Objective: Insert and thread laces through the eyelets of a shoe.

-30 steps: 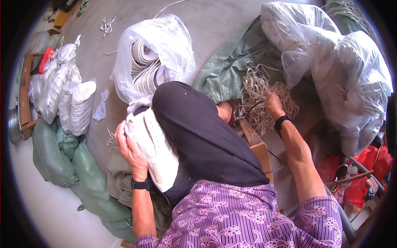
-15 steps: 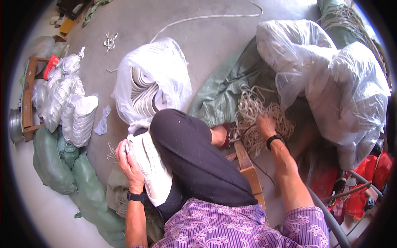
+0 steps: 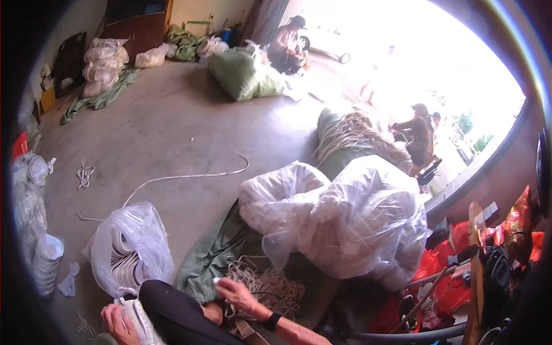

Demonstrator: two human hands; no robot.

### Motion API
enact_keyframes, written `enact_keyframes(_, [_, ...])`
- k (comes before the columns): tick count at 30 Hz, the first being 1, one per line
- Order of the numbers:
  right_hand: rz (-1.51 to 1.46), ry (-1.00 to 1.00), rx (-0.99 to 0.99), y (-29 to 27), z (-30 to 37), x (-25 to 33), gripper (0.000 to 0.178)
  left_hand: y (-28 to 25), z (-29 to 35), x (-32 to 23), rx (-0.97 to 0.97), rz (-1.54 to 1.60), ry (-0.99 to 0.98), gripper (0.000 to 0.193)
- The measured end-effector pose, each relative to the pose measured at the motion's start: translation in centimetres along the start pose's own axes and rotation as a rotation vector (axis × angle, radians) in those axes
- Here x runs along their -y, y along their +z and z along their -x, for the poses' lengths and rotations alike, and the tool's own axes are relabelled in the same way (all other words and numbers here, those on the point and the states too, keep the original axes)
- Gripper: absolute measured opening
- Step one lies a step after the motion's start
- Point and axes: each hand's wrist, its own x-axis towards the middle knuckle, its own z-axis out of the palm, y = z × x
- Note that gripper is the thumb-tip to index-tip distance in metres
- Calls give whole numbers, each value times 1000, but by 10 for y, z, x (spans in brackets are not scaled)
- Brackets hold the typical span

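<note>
My left hand (image 3: 119,325) is closed round the side of a white lace-up shoe (image 3: 141,325), which rests against my dark-trousered leg (image 3: 172,313). Part of that hand and the shoe's lower end are cut off by the picture's bottom edge. Over the left side of a tangled heap of off-white shoelaces (image 3: 283,292) is my right hand (image 3: 240,298), its fingers drawn together. Something small and white shows at its fingertips, too blurred to name. Beyond my knee stands a clear plastic bag (image 3: 154,230) with nested white curved shoe pieces (image 3: 123,263) inside.
Large filled plastic bags (image 3: 356,213) stand right of the laces, on green sacking (image 3: 210,261). A loose cord (image 3: 184,176) curves across the floor. More bagged white pieces (image 3: 49,261) line the left. Red packages (image 3: 445,305) and metal tubing crowd the right. People (image 3: 418,135) sit by the bright doorway.
The view has swung up and right, bringing the doorway and far floor into sight. My right hand has lifted from the middle of the lace heap toward its left side. My left hand stays on the shoe.
</note>
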Motion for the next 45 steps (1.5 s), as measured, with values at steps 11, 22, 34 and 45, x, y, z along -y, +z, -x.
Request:
enact_keyframes(11, [743,-715,76,94,47,127,11,-32,-11,-93,876,1296,-737,38])
enact_keyframes(22, [743,-962,469,147,140,144,17,-29,22,-53,740,2284,-865,28])
enact_keyframes(34, [887,-689,207,25,166,146,30,-80,15,22,-269,2281,-372,25])
enact_keyframes(45, [1251,-540,25,-70,180,204,15,-126,82,197,-161,2245,-119,24])
